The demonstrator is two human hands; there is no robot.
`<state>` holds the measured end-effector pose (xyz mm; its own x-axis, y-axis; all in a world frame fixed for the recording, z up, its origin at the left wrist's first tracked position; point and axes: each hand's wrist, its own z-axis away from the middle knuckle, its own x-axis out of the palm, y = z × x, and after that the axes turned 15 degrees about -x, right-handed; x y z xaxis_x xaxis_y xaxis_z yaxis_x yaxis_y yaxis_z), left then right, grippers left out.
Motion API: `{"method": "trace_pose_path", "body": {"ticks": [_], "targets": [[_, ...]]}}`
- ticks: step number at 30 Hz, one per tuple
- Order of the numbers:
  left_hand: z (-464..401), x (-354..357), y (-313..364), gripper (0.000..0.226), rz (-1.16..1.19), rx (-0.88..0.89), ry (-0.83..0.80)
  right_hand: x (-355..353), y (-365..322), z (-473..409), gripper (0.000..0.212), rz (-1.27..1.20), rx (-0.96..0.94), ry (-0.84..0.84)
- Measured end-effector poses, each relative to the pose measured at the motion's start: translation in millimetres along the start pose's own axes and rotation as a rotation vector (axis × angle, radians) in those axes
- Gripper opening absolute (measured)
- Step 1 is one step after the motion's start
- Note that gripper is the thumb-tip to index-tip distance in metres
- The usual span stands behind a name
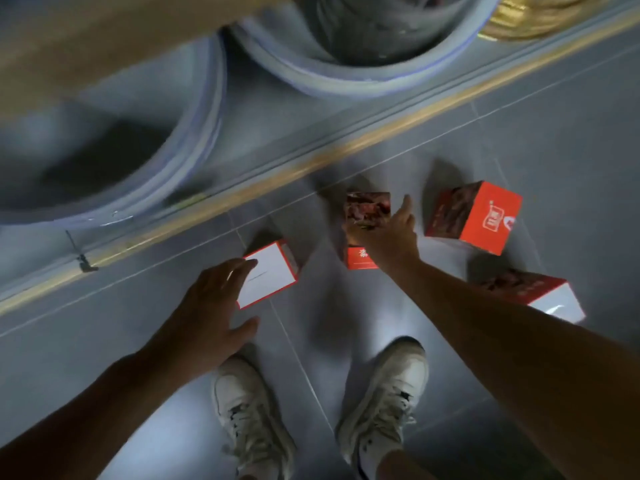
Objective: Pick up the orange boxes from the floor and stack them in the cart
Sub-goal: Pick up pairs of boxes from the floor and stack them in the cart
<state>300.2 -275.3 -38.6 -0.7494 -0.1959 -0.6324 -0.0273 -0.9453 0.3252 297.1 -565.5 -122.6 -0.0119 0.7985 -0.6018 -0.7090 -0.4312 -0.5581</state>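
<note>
Pickup is being begun: the spread left hand (211,306) and right hand (388,233) are being reached, fingers open, toward orange-and-white cardboard boxes (268,273) lying just beyond the fingertips; closing is probably needed next.

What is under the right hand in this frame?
The right hand lies over an orange box standing on the grey tiled floor. The box's printed top and an orange strip below the wrist show; its middle and the fingertips' contact are covered.
</note>
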Motion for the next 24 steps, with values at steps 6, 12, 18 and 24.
{"method": "trace_pose_path", "body": {"ticks": [6,12,18,24], "targets": [[-8,25,-15,0.084,0.024,-0.011,0.007,38,19,-21,0.125,-0.004,0.008,0.106],[5,22,-21,0.086,-0.021,-0.094,-0.083,13,22,10,0.106,-0.032,-0.045,0.095],[11,1,0,0.091,-0.024,-0.225,-0.158,-41,25,87,0.099,0.005,-0.171,0.002],[-30,16,26,0.115,-0.049,-0.282,-0.018,-69,47,128,0.101,-0.019,-0.248,-0.052]]}}
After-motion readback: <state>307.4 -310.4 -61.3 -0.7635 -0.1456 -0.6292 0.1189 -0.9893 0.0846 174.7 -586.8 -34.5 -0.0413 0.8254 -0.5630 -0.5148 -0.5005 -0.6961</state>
